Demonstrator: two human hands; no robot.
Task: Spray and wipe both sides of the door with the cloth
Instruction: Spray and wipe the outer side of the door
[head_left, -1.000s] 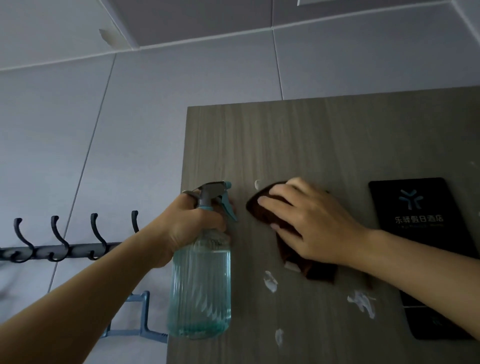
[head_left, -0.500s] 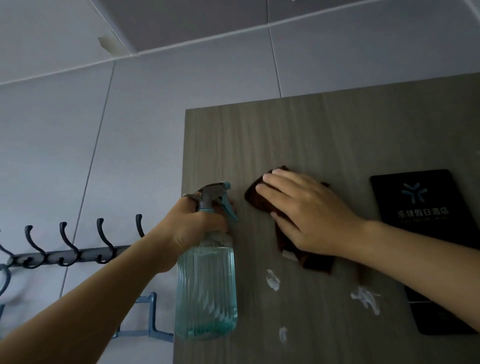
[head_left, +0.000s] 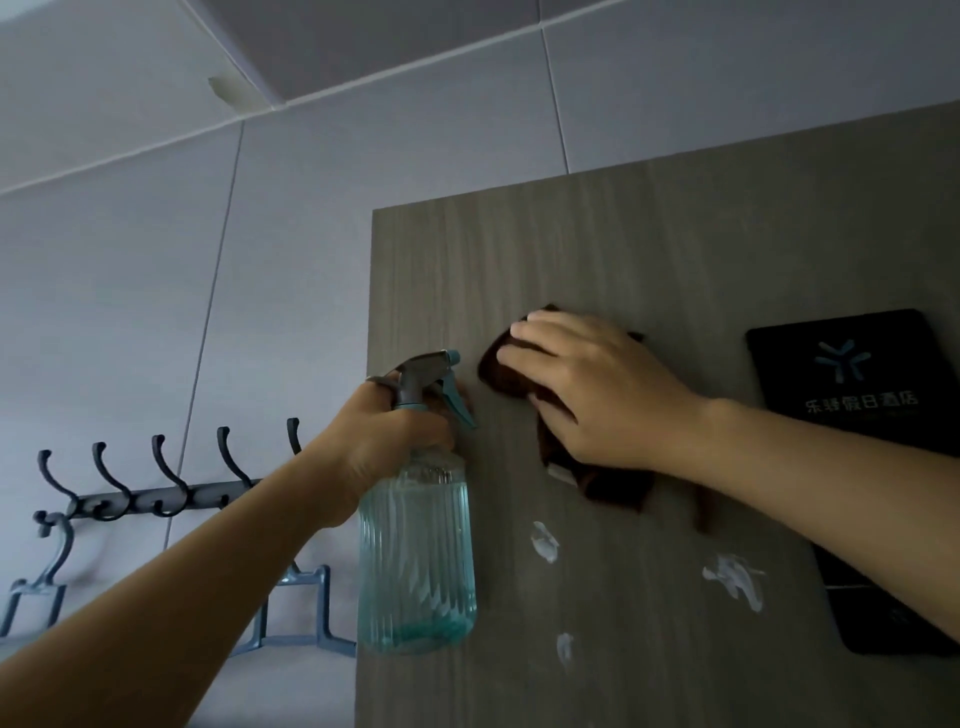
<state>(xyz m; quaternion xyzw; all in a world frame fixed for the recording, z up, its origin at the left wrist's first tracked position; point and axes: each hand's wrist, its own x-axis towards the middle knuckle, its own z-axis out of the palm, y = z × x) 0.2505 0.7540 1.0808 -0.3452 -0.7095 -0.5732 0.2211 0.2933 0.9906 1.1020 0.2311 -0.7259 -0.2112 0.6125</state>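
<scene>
The grey wood-grain door (head_left: 597, 249) fills the right half of the view, its top edge and left edge in sight. My right hand (head_left: 592, 395) presses a dark brown cloth (head_left: 506, 371) flat against the upper part of the door with straight fingers. My left hand (head_left: 384, 441) grips the neck of a clear teal spray bottle (head_left: 418, 561), held upright by the door's left edge, nozzle toward the door. White smears (head_left: 735, 577) mark the door below the cloth.
A black plaque with a logo (head_left: 852, 374) is fixed to the door at right. On the pale wall at left hangs a black hook rail (head_left: 156, 496) with blue hangers (head_left: 296, 613) below it. The ceiling corner shows above.
My right hand has slid the cloth upward on the door. The view has tilted, so the hook rail and hangers show more at left. The bottle stays by the door's edge.
</scene>
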